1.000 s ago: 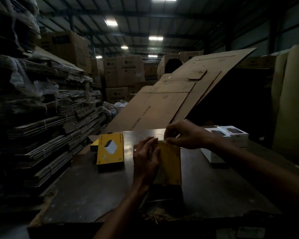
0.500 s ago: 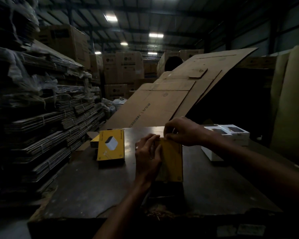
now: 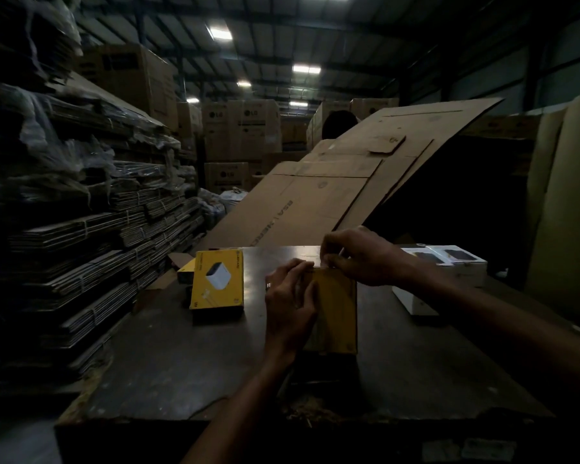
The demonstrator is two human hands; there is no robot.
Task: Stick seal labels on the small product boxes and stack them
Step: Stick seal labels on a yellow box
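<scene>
Yellow box (image 3: 335, 309) stays gripped by left hand (image 3: 290, 296); right hand (image 3: 359, 256) still pinches its top edge.

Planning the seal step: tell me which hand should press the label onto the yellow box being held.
Right. The right hand already pinches at the top edge of the yellow box, where a seal would probably go, while the left hand grips its side, steadying it on the table.

1. "LG" logo shows on the big brown cartons (image 3: 241, 128) stacked at the back.
2. The flat cardboard sheet (image 3: 302, 209) has print on it, upside down, can't make it out.
3. Yellow box (image 3: 217, 284) print is too small to read.
</scene>
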